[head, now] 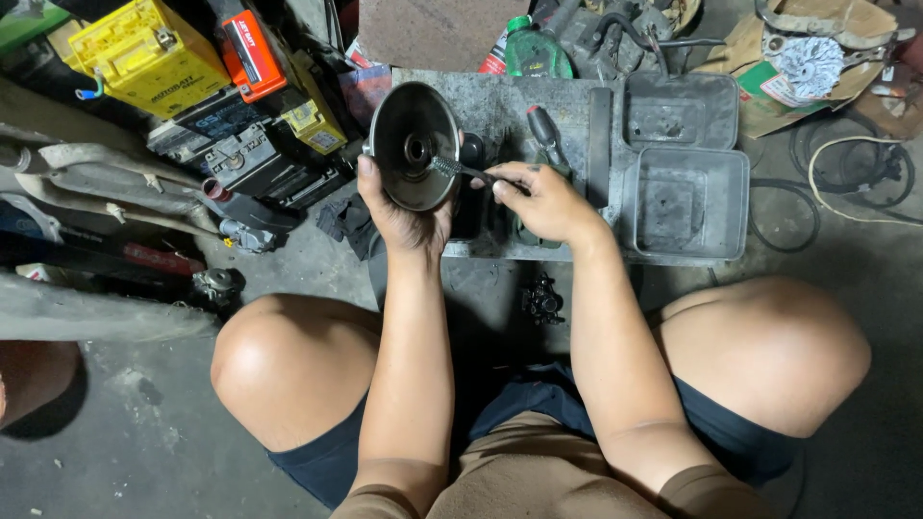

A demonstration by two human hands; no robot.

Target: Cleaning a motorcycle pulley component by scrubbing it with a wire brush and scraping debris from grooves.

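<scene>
I am looking down from the head camera at a person sitting low on a concrete floor, bare knees spread wide to either side. The left hand (404,216) is gripping a round, dark metal disc (415,159), thumb on its left rim, fingers curled behind the lower edge. The disc is being held upright and tilted toward the camera, above the near left part of a grey metal tray (500,106) that is lying on the floor in front of the person. The disc has a hole at its centre.

The right hand (543,202) is closed around the handle of a small wire brush (452,169), pinching it between thumb and fingers. The bristled tip is touching the face of the disc, just right of the centre hole.

On the tray, just behind the right hand, a screwdriver (543,130) with a dark handle is lying. Two grey rectangular pans (685,154) are sitting at the tray's right end, one behind the other. A small black part (542,303) is lying on the floor between the forearms. To the left, yellow and orange batteries (144,58) are stacked among clutter. A green bottle (534,53) is standing behind the tray.
</scene>
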